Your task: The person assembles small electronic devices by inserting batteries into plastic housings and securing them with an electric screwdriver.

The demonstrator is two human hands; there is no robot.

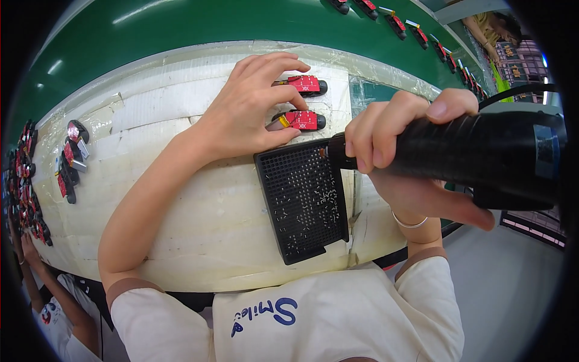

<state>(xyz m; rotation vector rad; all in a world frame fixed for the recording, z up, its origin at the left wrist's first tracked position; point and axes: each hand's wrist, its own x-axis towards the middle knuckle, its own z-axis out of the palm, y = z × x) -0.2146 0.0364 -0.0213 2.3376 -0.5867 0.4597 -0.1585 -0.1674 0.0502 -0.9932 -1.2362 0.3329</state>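
My right hand [410,130] is wrapped round a thick black electric screwdriver [482,154], whose narrow end points left over the upper right corner of a black screw tray [270,199]. Small silver screws are scattered over the tray's grid of holes. My left hand [256,96] pinches a small black device with a red circuit board [304,120] between thumb and index finger, its other fingers raised. A silver battery with yellow tape sits at that device's left end, partly covered by the hand. Just beyond lies a second such device [306,84], under the raised fingers.
Several more red-and-black devices [72,160] lie on the taped white work surface [175,223] at left, with a pile [27,181] at the far left. A row of them [422,37] runs along the green belt [199,24]. Other people [66,308] sit at lower left and upper right.
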